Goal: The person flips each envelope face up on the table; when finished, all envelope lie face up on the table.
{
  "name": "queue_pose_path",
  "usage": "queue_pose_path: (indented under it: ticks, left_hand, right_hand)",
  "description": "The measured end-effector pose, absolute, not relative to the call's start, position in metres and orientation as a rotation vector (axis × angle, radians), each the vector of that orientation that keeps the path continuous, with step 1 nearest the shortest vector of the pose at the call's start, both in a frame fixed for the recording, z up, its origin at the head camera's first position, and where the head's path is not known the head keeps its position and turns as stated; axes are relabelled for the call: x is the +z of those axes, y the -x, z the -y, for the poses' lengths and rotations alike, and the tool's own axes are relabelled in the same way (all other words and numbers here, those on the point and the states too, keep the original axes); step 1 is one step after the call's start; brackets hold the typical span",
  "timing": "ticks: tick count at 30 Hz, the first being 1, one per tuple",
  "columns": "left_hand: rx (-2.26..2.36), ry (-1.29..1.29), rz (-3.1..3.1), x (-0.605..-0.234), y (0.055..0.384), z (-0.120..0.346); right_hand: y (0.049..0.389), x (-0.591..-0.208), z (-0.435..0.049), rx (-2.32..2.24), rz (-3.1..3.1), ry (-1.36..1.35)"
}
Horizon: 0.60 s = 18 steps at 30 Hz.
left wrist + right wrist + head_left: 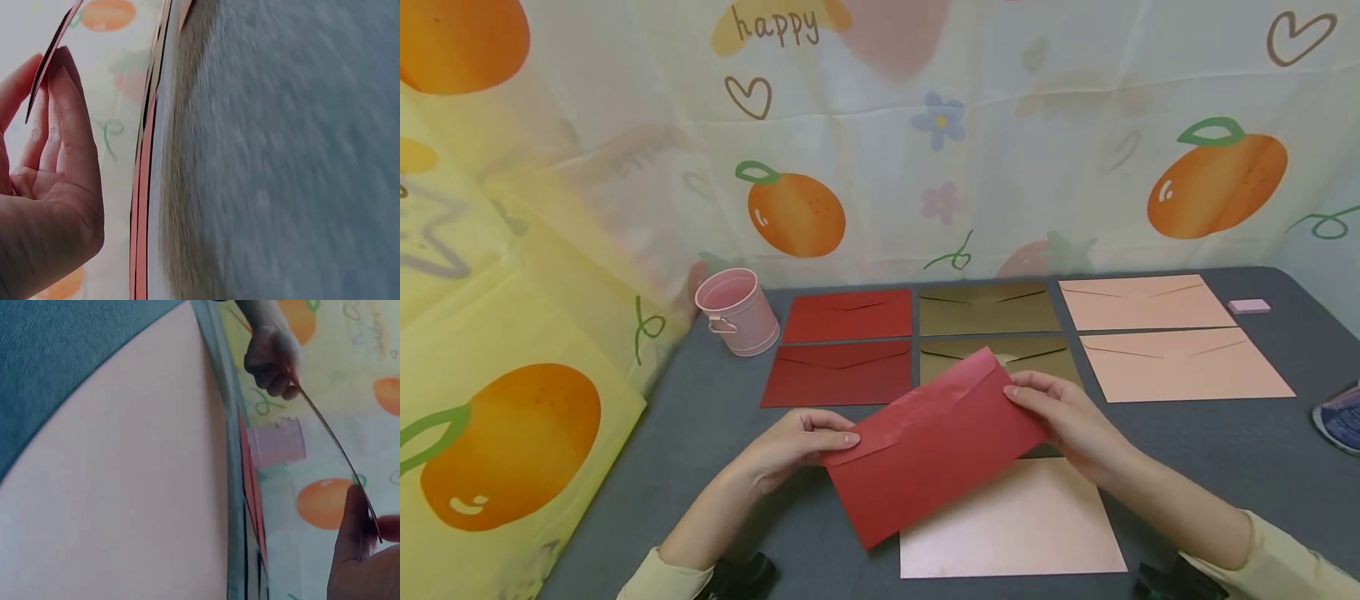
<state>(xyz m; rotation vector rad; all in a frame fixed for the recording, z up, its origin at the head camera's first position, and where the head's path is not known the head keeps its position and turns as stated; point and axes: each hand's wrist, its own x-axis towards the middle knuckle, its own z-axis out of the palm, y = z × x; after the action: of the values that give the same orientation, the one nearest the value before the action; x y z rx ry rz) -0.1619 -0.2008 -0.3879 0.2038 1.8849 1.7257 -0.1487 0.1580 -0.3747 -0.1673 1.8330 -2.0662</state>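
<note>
A red envelope (940, 450) is held up at a slant over the table, its flap side facing the head camera. My left hand (808, 446) pinches its left end between thumb and fingers. At the opposite end my right hand (1067, 417) pinches the upper right corner. In both wrist views the envelope shows edge-on between thumb and fingers. Below it a pale pink envelope (1022, 525) lies flat on the table, partly covered by the red one.
Behind are two red envelopes (850, 317), gold envelopes (988, 308) and two peach envelopes (1183, 364) in rows. A pink bucket (741, 317) stands at the back left. A small pink block (1249, 307) lies back right, and a dark blue shoe-like thing (1341, 421) shows at the right edge.
</note>
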Motion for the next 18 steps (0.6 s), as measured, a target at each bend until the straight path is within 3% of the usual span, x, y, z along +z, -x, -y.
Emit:
queue_pose_path:
  ticks: [8,18]
  left_hand:
    - [1.815,-0.118,-1.905,-0.384,0.161,0.238]
    - [1.571,-0.257,-2.041,-0.374,0.174,0.298]
  right_hand:
    - [0.154,-0.378,-0.137,-1.927,-1.816,0.303]
    - [0.174,-0.377,-0.092,-1.741,-1.928,0.445]
